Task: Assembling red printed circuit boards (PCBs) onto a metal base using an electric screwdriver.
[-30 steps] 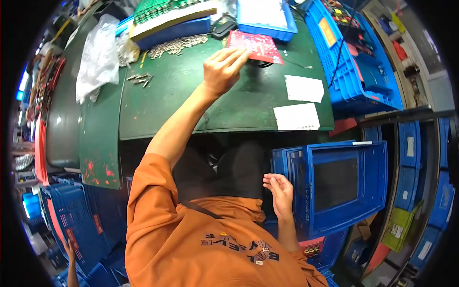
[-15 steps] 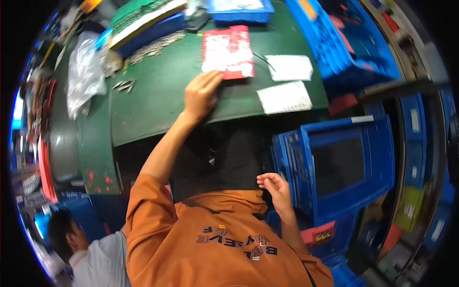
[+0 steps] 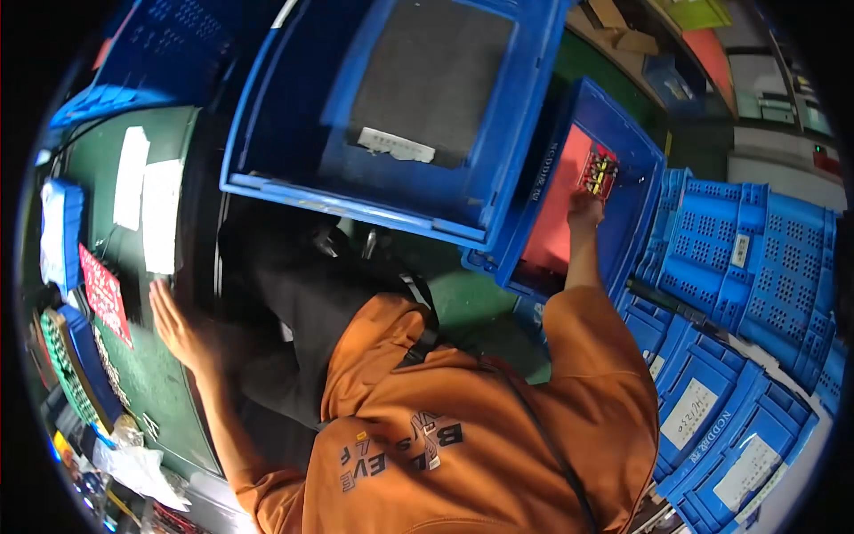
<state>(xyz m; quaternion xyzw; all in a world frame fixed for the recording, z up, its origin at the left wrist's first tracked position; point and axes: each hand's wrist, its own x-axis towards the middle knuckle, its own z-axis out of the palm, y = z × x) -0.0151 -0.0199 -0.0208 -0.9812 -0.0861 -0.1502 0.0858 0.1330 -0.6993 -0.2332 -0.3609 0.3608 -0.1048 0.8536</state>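
Right hand (image 3: pixel 585 212) too small to read (grip unclear), left hand (image 3: pixel 182 338) blurred, large blue bin (image 3: pixel 356 212) cut off above

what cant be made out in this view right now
Right hand: head view; too small to tell whether fingers grip the component cluster.
Blue bin, floor beneath the red board: head view; board hides it.
Large blue crate, far end: head view; cut off by upper edge.

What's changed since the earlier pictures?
You've turned right. Your left hand has let go of the red board and is open near the green table's edge. Your right hand has moved from beside your lap into a blue bin, at some small components; its grip is unclear. The red board and white papers stay on the table.
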